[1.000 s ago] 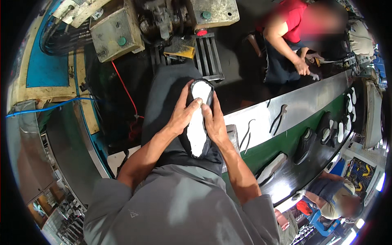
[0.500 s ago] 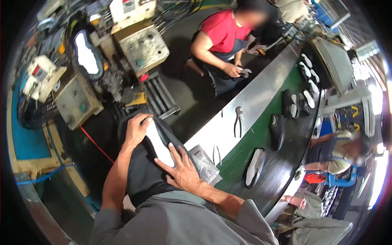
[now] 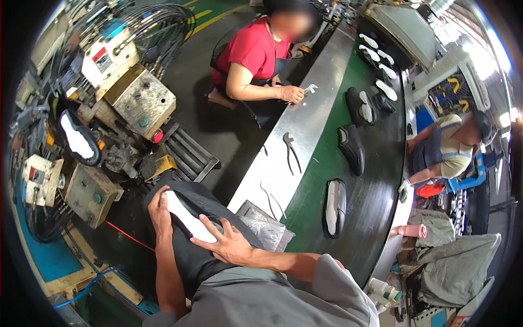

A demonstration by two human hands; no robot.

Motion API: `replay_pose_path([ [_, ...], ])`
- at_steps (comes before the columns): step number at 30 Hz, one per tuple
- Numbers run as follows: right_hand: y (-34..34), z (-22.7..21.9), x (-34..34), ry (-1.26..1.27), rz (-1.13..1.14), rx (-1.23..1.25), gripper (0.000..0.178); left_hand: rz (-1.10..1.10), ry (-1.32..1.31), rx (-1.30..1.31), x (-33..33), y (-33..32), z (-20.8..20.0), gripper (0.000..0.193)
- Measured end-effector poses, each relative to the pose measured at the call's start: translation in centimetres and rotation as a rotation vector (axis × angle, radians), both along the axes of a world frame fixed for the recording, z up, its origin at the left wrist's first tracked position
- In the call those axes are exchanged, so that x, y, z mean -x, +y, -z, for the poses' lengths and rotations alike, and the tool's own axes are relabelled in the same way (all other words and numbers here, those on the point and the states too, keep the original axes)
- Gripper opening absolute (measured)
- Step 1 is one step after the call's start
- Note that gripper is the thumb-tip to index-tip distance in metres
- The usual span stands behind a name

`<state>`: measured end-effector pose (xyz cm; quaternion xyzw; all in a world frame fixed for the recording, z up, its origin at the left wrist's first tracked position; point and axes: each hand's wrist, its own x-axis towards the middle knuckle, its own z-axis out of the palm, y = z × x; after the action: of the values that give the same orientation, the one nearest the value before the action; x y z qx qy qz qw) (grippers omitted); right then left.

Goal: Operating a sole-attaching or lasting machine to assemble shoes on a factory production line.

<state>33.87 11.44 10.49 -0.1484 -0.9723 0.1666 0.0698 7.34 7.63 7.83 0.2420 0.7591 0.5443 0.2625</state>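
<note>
Across my lap lies a black shoe with its white sole side (image 3: 188,218) facing up, its dark upper hard to tell from the dark cloth beneath. My left hand (image 3: 160,211) wraps round the far-left end, thumb against the edge. My right hand (image 3: 231,245) grips the nearer end, fingers spread over the white surface and the side; some fingertips are hidden. On the metal ledge to the right rest pliers (image 3: 291,152) and a thin curved tool (image 3: 272,200). A grey patterned cloth pad (image 3: 264,224) lies beside my right hand.
A green conveyor belt (image 3: 310,210) carries several black shoes, among them one nearby shoe (image 3: 335,210). Machines with control boxes (image 3: 143,101) crowd the left, one holding a shoe (image 3: 79,139). A person in red (image 3: 253,52) sits ahead with a wrench; another person (image 3: 449,144) is across the belt.
My view has turned, so the belt and machines appear shifted left. Both hands keep their hold on the shoe. The person in red has brought the wrench over the metal ledge.
</note>
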Motion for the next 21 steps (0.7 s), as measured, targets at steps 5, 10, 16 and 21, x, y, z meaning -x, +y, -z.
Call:
replay_pose_path([
  [5,-0.4,1.2,-0.2,0.071,0.046,0.016,0.087,0.01,0.151,0.019,-0.4,0.7,0.7,0.033],
  [10,0.2,1.0,-0.8,0.067,0.047,0.157,0.093,0.037,0.031,-0.028,0.2,0.1,0.7,0.036],
  [16,0.5,1.4,-1.7,0.129,0.031,0.279,0.102,0.07,0.246,0.104,0.3,0.1,0.8,0.036],
  [21,0.5,1.5,-1.5,0.089,0.034,0.197,0.1,0.136,0.252,0.114,1.2,0.1,0.2,0.037],
])
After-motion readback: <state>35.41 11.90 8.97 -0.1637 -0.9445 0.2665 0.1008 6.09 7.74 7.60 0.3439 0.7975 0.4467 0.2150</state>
